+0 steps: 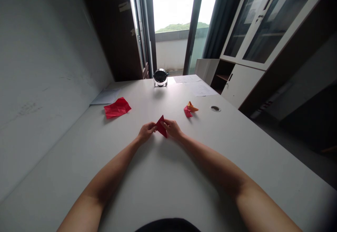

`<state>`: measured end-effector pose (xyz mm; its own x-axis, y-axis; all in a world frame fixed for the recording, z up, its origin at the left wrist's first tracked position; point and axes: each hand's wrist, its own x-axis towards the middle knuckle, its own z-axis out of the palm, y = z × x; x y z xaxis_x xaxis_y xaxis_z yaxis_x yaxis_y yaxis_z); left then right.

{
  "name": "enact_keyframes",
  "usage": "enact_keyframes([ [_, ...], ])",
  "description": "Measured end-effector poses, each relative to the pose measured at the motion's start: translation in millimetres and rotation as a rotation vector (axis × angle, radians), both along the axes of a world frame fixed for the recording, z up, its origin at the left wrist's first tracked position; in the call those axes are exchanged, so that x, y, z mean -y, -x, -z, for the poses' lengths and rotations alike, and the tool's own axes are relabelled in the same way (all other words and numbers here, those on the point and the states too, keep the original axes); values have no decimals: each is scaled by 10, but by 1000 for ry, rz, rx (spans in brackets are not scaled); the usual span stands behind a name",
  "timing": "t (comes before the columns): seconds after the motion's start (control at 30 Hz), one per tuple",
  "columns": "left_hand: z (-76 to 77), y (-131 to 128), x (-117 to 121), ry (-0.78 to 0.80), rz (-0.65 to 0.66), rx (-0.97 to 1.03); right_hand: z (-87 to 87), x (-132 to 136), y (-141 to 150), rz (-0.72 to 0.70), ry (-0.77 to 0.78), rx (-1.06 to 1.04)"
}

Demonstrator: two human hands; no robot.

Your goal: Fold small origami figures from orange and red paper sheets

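A small folded red paper (161,126) stands between my two hands at the middle of the white table (158,182). My left hand (146,132) pinches its left edge with closed fingers. My right hand (172,128) pinches its right side, fingers curled on the paper. Both forearms reach out over the table from the near edge.
A crumpled red sheet (117,108) lies to the far left. Small folded red and orange paper figures (190,109) sit to the right, near a round cable hole (215,108). A small black fan (160,77) and white papers (196,86) are at the far edge. A cabinet stands at the right.
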<state>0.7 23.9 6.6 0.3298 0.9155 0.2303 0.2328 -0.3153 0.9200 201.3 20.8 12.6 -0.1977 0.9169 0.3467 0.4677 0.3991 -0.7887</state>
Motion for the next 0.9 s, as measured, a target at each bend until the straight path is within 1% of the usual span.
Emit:
enact_keyframes([
  [0.13, 15, -2, -4, 14, -1, 18, 33, -14, 5, -38, 63, 0],
  [0.27, 31, 0, -9, 19, -8, 15, 42, -15, 3, -57, 89, 18],
  [0.47, 47, 2, -24, 8, 1, 5, 14, 10, 3, -65, 88, 10],
  [0.63, 31, -6, -21, 25, -6, 19, -1, 23, 1, -80, 81, 30],
  [0.9, 21, 9, -6, -15, -1, -55, 0, 20, -5, -110, 54, 64],
])
